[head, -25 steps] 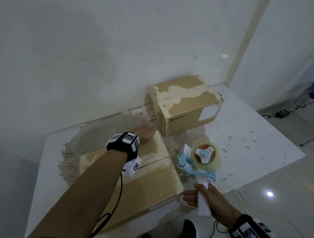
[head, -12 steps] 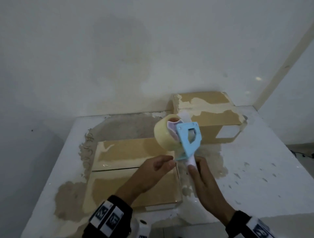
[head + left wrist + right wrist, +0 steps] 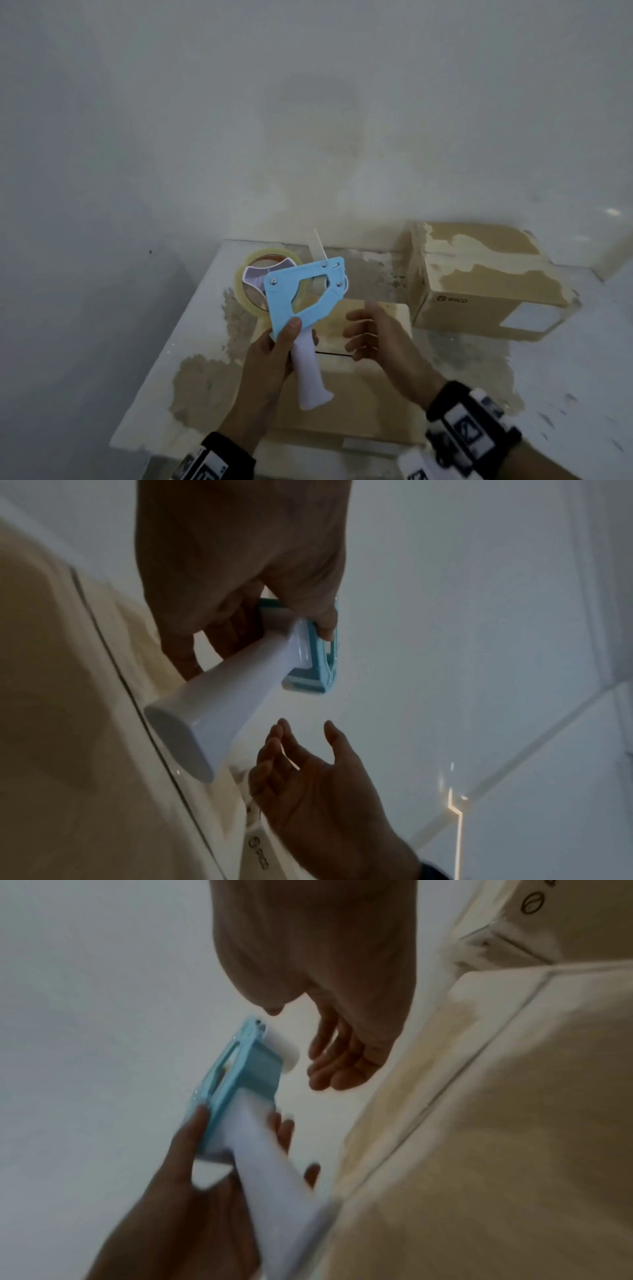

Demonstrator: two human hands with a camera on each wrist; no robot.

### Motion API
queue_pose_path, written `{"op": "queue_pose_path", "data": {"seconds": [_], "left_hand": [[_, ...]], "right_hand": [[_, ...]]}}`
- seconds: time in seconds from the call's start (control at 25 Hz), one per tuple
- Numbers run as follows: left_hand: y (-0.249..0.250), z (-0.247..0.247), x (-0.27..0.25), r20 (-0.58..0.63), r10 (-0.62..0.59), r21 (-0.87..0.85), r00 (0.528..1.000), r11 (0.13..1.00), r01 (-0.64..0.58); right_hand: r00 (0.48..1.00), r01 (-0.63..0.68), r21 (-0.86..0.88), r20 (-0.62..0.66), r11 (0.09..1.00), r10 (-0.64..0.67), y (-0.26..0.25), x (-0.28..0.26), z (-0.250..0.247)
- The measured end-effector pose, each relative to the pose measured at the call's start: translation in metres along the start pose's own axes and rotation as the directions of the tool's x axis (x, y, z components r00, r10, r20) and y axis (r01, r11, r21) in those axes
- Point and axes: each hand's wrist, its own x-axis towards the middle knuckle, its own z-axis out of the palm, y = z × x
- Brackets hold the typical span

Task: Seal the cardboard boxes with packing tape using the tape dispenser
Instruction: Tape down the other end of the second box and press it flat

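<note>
My left hand (image 3: 274, 356) grips the tape dispenser (image 3: 301, 301) where its blue frame meets the white handle (image 3: 219, 704), thumb on the blue frame. A roll of clear tape (image 3: 255, 281) sits on its far left side. The dispenser hangs above a flat cardboard box (image 3: 359, 404) whose flap seam runs across the top. My right hand (image 3: 373, 332) hovers just right of the dispenser, fingers loosely spread, holding nothing. In the right wrist view the right hand (image 3: 339, 1053) sits close to the dispenser (image 3: 246, 1074) without touching it.
A second, taller cardboard box (image 3: 479, 281) with torn patches stands at the back right. Both boxes rest on a worn white table (image 3: 565, 349) against a white wall. The table's left edge runs close to the flat box.
The dispenser has passed from my right hand to my left and swung to the left, its roll now on the left. My right hand has let go and opened beside it.
</note>
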Motion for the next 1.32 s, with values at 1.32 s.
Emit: {"op": "queue_pose_path", "data": {"seconds": [1.32], "left_hand": [[-0.014, -0.089, -0.004, -0.457, 0.022, 0.122, 0.889, 0.992, 0.038]], "right_hand": [[0.888, 0.145, -0.816, 0.357, 0.559, 0.291, -0.053, 0.180, 0.140]]}}
